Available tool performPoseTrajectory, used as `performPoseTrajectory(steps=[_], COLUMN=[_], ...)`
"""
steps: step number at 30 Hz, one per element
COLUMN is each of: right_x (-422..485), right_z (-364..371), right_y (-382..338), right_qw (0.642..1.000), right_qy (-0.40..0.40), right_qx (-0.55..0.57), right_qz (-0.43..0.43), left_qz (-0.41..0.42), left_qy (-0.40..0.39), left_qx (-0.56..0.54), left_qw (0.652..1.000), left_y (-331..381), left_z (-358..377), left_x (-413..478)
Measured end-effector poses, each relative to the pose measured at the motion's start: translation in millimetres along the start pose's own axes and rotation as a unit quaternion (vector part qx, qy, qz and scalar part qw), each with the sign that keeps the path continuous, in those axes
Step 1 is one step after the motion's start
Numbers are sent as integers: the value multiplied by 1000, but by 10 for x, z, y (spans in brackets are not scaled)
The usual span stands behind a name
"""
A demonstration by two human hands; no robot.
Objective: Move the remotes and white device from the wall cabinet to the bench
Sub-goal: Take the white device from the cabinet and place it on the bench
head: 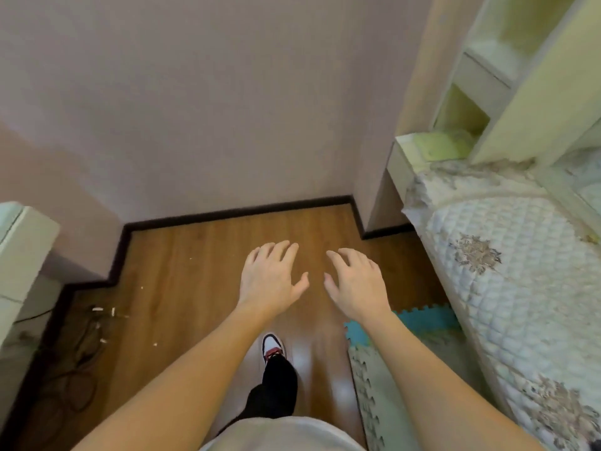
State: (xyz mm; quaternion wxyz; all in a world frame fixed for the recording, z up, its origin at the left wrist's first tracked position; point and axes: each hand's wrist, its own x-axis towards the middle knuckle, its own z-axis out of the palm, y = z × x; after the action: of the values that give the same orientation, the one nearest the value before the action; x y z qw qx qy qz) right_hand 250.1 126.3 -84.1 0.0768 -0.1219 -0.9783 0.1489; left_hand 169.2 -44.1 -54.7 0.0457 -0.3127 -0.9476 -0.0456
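Note:
My left hand point(271, 278) and my right hand point(353, 283) hang side by side over the wooden floor, palms down, fingers spread, holding nothing. A cabinet with open shelves point(481, 83) stands at the upper right against the wall; its compartments look pale green inside and I see no remotes or white device in them from here. A cushioned bench with a quilted white cover point(507, 271) runs along the right side, below the cabinet.
A pink wall point(195, 109) with a dark skirting board faces me. A white unit point(19, 249) stands at the left with cables point(81, 359) on the floor beside it. Foam puzzle mats point(422, 323) lie by the bench. My shoe point(272, 346) is below my hands.

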Motion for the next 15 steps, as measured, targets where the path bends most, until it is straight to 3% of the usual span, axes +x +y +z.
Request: performPoseTrajectory(steps=[15], right_x=[2527], right_z=[842], right_y=[-1711], right_qw=[991], right_qy=[-69], right_qx=[-8], right_qz=[-112], left_qz=[-177], left_qy=[-5], left_qx=[-44], left_qw=[983], left_y=[-2546], left_z=[92], left_x=[1160])
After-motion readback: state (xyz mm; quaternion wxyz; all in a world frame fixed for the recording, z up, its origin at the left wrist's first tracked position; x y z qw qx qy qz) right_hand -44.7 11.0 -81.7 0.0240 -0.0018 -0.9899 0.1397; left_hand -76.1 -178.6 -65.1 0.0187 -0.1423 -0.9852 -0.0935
